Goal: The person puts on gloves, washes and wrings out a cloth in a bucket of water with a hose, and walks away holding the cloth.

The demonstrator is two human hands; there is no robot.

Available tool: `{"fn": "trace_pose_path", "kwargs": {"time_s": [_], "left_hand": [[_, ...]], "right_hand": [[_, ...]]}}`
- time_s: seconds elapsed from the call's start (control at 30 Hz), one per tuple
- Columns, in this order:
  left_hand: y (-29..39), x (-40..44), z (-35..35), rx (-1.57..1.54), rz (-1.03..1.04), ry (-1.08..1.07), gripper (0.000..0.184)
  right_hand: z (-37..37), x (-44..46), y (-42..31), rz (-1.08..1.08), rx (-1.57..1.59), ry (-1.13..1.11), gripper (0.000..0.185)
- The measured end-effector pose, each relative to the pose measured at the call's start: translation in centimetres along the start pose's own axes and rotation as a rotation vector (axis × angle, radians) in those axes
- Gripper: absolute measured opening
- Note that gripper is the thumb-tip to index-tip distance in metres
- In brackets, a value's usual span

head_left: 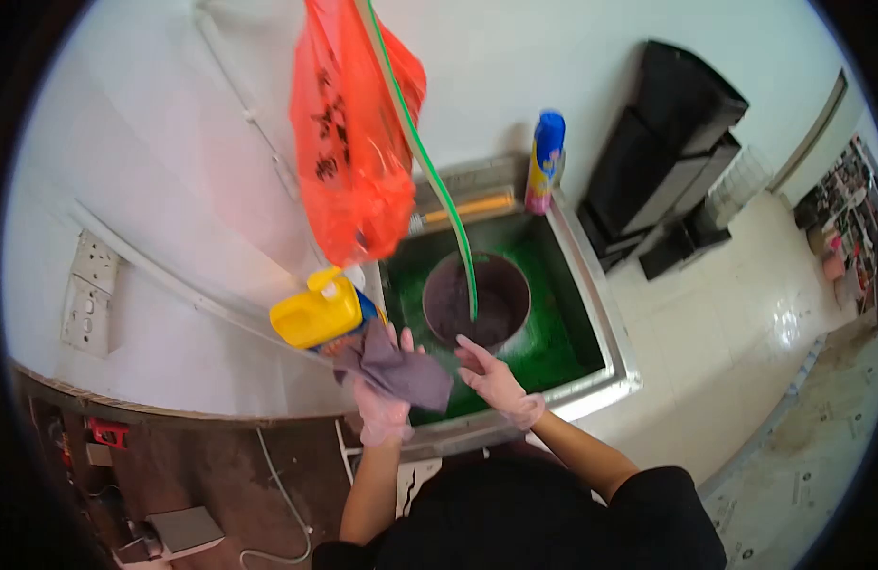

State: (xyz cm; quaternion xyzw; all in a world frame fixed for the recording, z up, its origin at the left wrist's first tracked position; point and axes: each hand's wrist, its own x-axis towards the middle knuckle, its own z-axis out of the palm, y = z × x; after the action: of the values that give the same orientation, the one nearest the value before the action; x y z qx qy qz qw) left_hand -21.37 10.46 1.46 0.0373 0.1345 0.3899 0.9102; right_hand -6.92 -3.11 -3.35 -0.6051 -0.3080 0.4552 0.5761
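A purple-grey cloth lies bunched over the palm of my left hand, which holds it above the sink's near left corner. Fingertips of that hand show past the cloth's upper edge. My right hand, in a clear glove like the left, has its fingers apart and holds nothing. It is close to the near rim of a dark round bucket standing in the green-bottomed sink. A green-striped hose hangs down into the bucket; what lies deep inside is too dark to tell.
An orange plastic bag hangs over the sink's far left corner. A yellow jug stands left of the sink. On the back ledge are a blue-capped spray can and a yellow-handled brush. Black cabinets stand at right.
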Motion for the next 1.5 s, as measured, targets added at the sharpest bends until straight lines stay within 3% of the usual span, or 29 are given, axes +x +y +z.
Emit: {"fn": "trace_pose_path", "kwargs": {"time_s": [0.1,0.2,0.27,0.33,0.47,0.63,0.7,0.73,0.83,1.0,1.1,1.13,1.23,1.27,1.37,1.4,1.47,1.5], "left_hand": [[0.1,-0.1,-1.2,-0.011,-0.005,-0.002,0.053],[0.1,-0.4,-2.0,-0.036,-0.033,-0.03,0.052],[-0.2,-0.6,-2.2,-0.011,-0.084,-0.009,0.051],[-0.5,-0.9,-1.5,-0.011,-0.08,-0.024,0.051],[-0.7,-1.4,-0.6,0.055,-0.065,-0.026,0.051],[-0.4,-2.2,-0.2,0.156,-0.037,-0.007,0.051],[0.0,-2.2,0.0,0.153,-0.031,-0.005,0.051],[0.1,-2.3,0.0,0.148,-0.02,0.006,0.05],[0.4,-3.0,-0.5,0.136,-0.003,0.055,0.046],[0.6,-2.6,-1.3,0.194,0.017,0.034,0.046],[0.4,-2.7,-0.7,0.203,0.005,0.058,0.047],[0.2,-2.8,-0.3,0.2,0.009,0.066,0.047],[-0.4,-3.1,0.5,0.196,0.003,0.107,0.047],[-0.4,-3.0,0.5,0.198,0.005,0.104,0.048],[-0.3,-3.0,0.4,0.207,-0.004,0.12,0.048],[-0.3,-2.9,0.4,0.176,-0.002,0.096,0.049],[-0.4,-3.2,0.2,0.11,0.006,0.055,0.049],[-0.5,-3.1,0.4,0.106,-0.002,0.071,0.049]], "right_hand": [[-3.4,4.7,-4.2,-0.104,0.008,0.014,0.054],[-5.7,8.6,-11.4,-0.349,-0.134,0.152,0.043],[-5.8,10.6,-19.5,-0.576,-0.116,0.224,0.034],[-5.2,11.9,-27.7,-0.638,-0.062,0.249,0.029],[-2.2,15.7,-39.9,-1.113,-0.108,0.299,0.028],[1.4,18.3,-50.6,-1.117,-0.069,0.377,0.044],[2.6,19.6,-53.2,-0.943,0.102,0.159,0.058],[3.1,20.3,-54.1,-0.941,0.105,0.153,0.058],[4.2,21.8,-55.1,-0.899,-0.321,0.193,0.07],[4.2,21.7,-56.0,-0.86,-0.677,0.327,0.072],[4.1,22.3,-56.3,-0.949,-0.984,0.451,0.049],[3.8,21.8,-56.6,-0.923,-0.984,0.453,0.049],[2.3,21.1,-56.8,-1.157,-1.548,0.388,0.051],[1.6,21.3,-55.6,-1.132,-1.547,0.379,0.051],[-0.7,21.0,-50.8,-1.357,-0.405,0.35,0.051],[-2.0,20.5,-48.2,-1.333,-0.407,0.353,0.051],[-5.1,18.5,-40.3,-0.932,-0.051,0.193,0.062],[-6.7,19.5,-35.1,-0.894,-0.154,0.369,0.069]]}}
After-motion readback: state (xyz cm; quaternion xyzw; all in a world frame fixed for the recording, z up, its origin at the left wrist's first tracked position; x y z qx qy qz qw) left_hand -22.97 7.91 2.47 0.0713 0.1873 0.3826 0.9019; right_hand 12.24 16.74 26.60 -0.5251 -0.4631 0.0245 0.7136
